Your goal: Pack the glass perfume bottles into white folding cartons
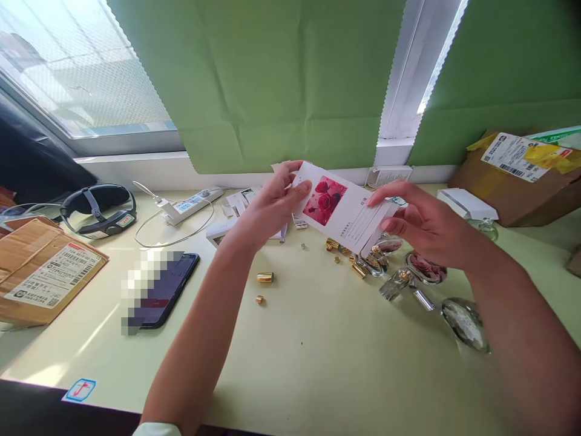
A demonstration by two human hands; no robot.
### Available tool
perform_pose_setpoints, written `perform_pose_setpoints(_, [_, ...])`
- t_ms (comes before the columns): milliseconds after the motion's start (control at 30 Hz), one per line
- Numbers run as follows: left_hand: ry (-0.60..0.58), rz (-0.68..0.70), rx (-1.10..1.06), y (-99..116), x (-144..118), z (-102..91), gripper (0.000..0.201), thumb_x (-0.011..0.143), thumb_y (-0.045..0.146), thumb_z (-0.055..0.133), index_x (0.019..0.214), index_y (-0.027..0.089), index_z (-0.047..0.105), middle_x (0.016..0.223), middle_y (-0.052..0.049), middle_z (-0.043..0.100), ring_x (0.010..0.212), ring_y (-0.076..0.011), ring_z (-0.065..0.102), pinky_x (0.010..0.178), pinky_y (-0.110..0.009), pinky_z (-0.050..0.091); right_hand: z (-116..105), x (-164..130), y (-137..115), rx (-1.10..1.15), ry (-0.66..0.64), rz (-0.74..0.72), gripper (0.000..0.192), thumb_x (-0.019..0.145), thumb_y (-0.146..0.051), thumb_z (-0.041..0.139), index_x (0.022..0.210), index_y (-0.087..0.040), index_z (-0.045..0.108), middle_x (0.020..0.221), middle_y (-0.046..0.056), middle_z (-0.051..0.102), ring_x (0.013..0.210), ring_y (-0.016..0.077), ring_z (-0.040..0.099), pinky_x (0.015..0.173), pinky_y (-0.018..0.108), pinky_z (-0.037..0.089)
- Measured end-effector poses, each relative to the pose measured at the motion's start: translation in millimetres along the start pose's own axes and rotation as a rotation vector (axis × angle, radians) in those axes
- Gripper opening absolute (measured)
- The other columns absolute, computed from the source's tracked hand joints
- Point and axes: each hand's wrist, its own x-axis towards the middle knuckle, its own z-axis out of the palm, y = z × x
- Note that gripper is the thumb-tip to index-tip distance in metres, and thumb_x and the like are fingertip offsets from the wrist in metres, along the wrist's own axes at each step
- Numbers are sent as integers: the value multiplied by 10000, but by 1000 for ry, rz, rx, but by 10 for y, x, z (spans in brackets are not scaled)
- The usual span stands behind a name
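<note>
Both my hands hold a small white carton [342,209] with a picture of red roses on it, raised above the pale green table [295,357]. My left hand [267,206] grips its left end with thumb on the printed face. My right hand [420,221] pinches the right end. Below the carton lie several glass perfume bottles [424,266] on their sides and small gold caps [265,277].
A dark phone [166,290] lies left of my left arm. A cardboard parcel [40,269] sits at the far left, another [521,181] at the back right. A white power strip [193,204], cable, black headband [97,209] and white boxes [465,203] line the back edge.
</note>
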Motion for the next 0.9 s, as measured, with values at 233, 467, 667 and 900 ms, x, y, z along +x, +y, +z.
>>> perform_pose_setpoints(233, [-33,-15,-49,-16,5,82,266,948,329,567,1194,236,526,1041,-33,644,898,-185,667,735,-313,537,-64,-51,-80,-62,-18,57,228,933,-460,569,1144,-390,519,1071,2,666,881,238,679,659,385,568])
perform_pose_setpoints(467, [-6,-22,-46,4,5,72,312,921,331,619,1205,247,523,1105,-43,622,899,-189,672,698,-302,542,-101,-49,-68,-156,-7,121,243,942,-463,543,1179,-410,551,1087,12,659,879,231,686,701,396,593])
perform_pose_setpoints(667, [35,-22,-32,-24,9,84,285,932,318,603,1200,251,533,1088,-37,621,866,-175,668,674,-287,530,-120,-57,-62,-151,-10,104,255,939,-437,558,1193,-419,575,1128,8,637,877,215,681,706,385,614])
perform_pose_setpoints(900, [-36,-20,-52,1,-5,109,287,948,312,578,1223,247,532,1090,-39,635,913,-183,663,733,-302,539,-142,-69,-89,-109,-43,108,237,956,-439,549,1191,-419,574,1144,7,565,942,163,654,760,304,629])
